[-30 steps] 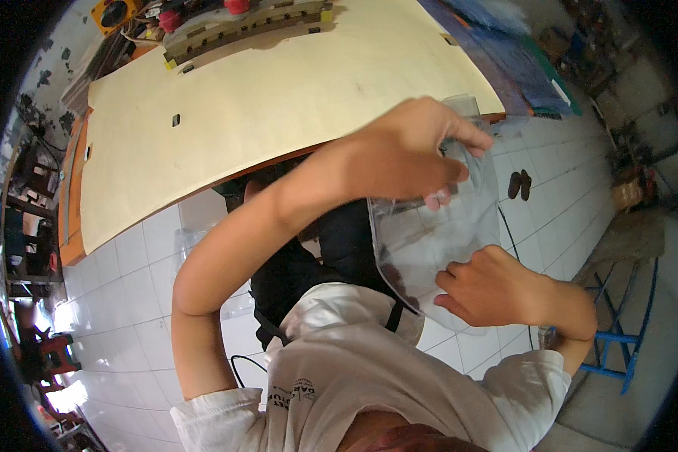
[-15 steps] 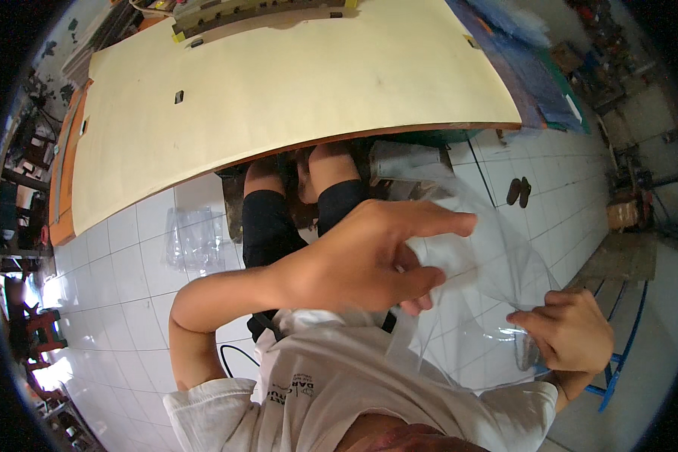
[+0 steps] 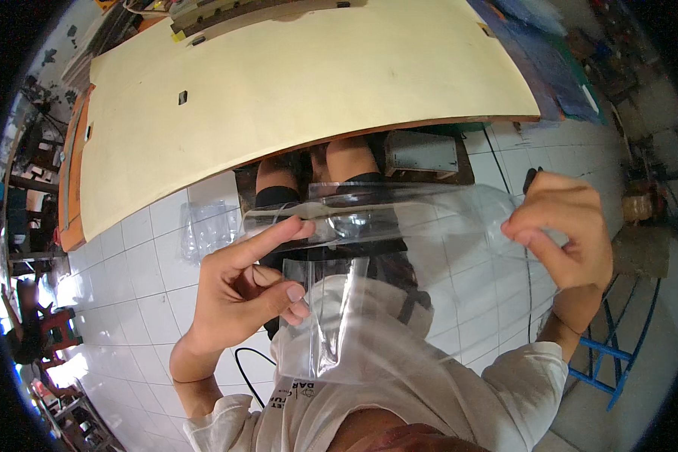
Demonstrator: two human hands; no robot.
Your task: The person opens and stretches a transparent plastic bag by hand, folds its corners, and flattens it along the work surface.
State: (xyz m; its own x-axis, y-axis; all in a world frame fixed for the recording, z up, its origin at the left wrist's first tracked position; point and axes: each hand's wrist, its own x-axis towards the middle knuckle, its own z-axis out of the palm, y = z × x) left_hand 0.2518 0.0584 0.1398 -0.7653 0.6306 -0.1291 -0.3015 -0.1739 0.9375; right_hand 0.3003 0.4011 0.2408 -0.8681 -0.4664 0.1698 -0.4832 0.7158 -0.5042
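A clear, glossy plastic sheet (image 3: 422, 215) stretches in loose folds between my hands, above my lap. My right hand (image 3: 569, 230) pinches its right end between thumb and fingers. At the left, my left hand (image 3: 245, 282) has its index finger extended against the upper fold. Its thumb and curled lower fingers close at the edge of a hanging flap (image 3: 331, 324), though the plastic's clearness makes the contact hard to see. The flap hangs in front of my shirt and catches bright reflections.
A large table (image 3: 294, 90) covered in pale yellow stands ahead, with a long metal bar (image 3: 241, 15) at its far edge. More clear plastic (image 3: 207, 230) lies on the white tiled floor at left. A blue metal frame (image 3: 614, 361) stands at right, and a grey box (image 3: 422, 154) under the table.
My left hand has moved left and its thumb and lower fingers now meet the flap. My right hand has risen with its end of the plastic, which is now spread across my lap.
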